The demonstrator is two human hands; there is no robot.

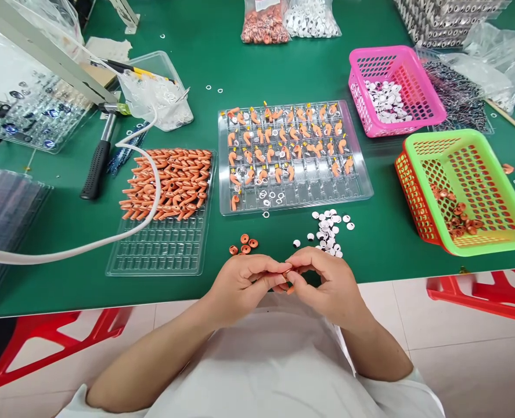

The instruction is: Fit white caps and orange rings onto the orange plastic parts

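My left hand [248, 283] and my right hand [326, 283] meet at the table's front edge, fingertips pinched together on a small orange-copper curved part [290, 289]. Most of that part is hidden by the fingers. Just beyond my left hand lie several copper-coloured round caps [245, 238]. A loose heap of white round discs [327, 229] is beyond my right hand. Farther back, a clear compartment tray [309, 188] holds rows of orange curved pieces, with several thin white rings [266, 203] near its front. Another clear tray [157, 249] on the left carries stacked orange curved parts [170, 180].
At the right, a pink basket [362, 116] contains white discs, and a green basket [496, 241] contains copper caps. A hammer [98, 159] lies at the left, near a white cable [158, 191] crossing the left tray. Filled bags [266, 23] stand at the back.
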